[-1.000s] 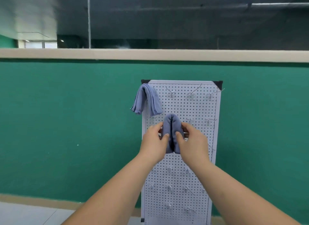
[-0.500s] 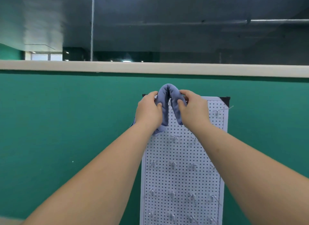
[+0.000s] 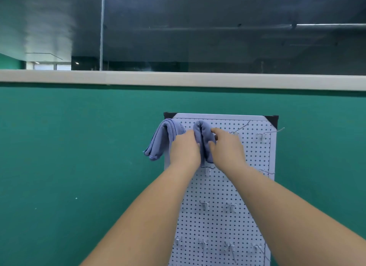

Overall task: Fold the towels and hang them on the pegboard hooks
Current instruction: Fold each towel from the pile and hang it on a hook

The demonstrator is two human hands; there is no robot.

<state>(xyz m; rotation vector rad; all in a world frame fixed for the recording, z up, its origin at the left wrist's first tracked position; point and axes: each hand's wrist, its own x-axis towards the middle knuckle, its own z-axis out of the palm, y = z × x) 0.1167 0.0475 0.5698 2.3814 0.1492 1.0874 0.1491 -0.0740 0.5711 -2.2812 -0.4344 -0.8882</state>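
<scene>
A folded blue towel [image 3: 202,139] is draped near the top of the white pegboard [image 3: 255,188], pinched between both hands. The left hand [image 3: 185,150] grips its left flap, the right hand [image 3: 227,147] its right flap, forearms reaching up. Another towel [image 3: 160,141] hangs at the pegboard's top-left corner.

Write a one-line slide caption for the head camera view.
Both hands, left and right, drape a folded blue towel onto the white pegboard top row, beside an already hung towel.
</scene>
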